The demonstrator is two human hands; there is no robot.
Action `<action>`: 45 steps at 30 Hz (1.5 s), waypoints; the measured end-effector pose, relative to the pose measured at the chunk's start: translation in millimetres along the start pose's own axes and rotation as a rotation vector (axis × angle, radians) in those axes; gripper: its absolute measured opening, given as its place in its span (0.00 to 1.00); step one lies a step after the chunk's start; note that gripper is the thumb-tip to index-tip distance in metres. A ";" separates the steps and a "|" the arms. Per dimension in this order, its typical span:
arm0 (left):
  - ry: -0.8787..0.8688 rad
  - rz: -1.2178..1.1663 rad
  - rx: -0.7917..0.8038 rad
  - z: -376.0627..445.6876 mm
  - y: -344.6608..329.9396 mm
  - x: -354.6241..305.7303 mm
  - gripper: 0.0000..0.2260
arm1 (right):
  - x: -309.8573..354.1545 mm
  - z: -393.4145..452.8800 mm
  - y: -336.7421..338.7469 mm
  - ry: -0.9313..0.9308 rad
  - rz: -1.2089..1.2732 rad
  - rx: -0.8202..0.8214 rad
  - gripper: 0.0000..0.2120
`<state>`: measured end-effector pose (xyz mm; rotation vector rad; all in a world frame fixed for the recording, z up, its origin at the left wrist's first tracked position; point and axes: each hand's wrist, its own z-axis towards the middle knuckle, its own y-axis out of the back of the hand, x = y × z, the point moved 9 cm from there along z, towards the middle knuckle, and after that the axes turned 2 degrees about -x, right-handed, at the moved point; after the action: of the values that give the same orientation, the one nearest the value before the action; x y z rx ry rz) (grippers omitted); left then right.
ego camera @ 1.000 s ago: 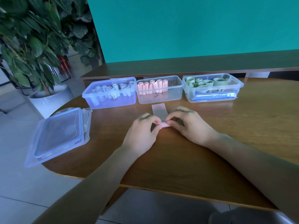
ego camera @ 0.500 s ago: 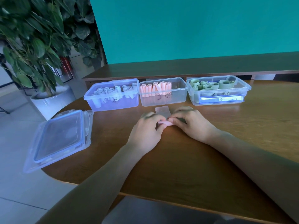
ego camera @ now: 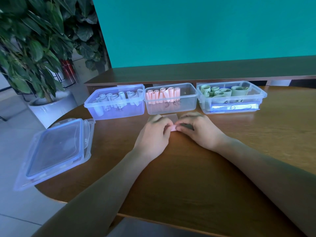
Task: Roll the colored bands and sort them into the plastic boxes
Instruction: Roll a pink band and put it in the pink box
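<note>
Left hand [ego camera: 153,132]: knuckles up on the table [ego camera: 188,177], fingers curled, pinching the pink band's left end.
Right hand [ego camera: 199,130]: mirrored pose, thumb and fingertips gripping the right end.
Pink band [ego camera: 173,128]: between both hands, mostly rolled, apparently; its flat tail reaches toward the middle box [ego camera: 171,106].
Left box [ego camera: 116,108]: pale rolls inside.
Middle box: pink rolls, upright.
Right box [ego camera: 230,101]: green rolls.
Lids [ego camera: 56,151]: stacked at the table's left edge.
</note>
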<state>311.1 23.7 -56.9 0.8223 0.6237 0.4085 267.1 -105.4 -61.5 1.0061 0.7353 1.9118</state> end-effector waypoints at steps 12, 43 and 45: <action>0.052 0.085 0.054 18.3 -11.0 10.1 0.15 | -13.9 13.9 -2.5 -0.076 -0.011 -0.029 0.11; 0.089 0.017 0.003 39.1 -10.9 24.3 0.13 | -36.4 49.4 -24.4 -0.133 -0.006 0.030 0.12; 0.086 -0.001 -0.004 39.4 -11.1 25.5 0.10 | -32.1 47.5 -23.9 -0.104 0.014 0.032 0.12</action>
<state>357.0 9.4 -54.1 0.8034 0.7028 0.4464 327.9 -116.4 -67.7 1.1241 0.7026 1.8497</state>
